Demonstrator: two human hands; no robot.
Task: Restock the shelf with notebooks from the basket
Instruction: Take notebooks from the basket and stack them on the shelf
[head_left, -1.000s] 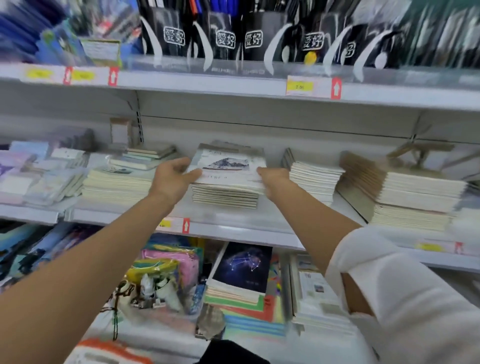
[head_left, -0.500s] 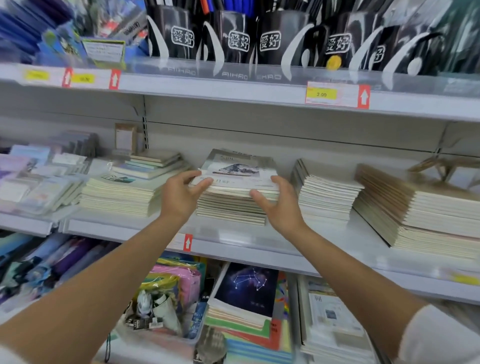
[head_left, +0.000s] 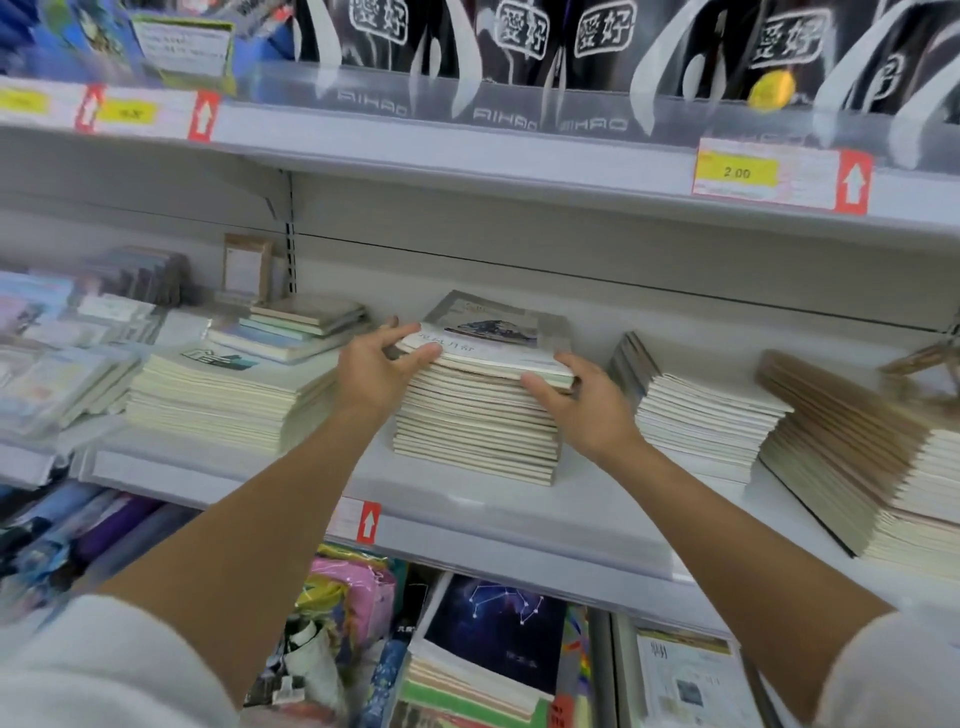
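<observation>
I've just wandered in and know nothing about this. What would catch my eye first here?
Two bare arms reach in at the centre, where the left hand and the right hand grip the top of a stack of notebooks on the middle shelf. Above runs a row of black pen holders with white characters, and a yellow price tag reads 2.00.

On the middle shelf (head_left: 519, 509) a notebook stack (head_left: 475, 431) sits between a wider stack (head_left: 223, 400) to its left and a smaller stack (head_left: 696, 421) to its right, with pen holders (head_left: 519, 47) on the shelf above and star-cover notebooks (head_left: 493, 634) below.
</observation>
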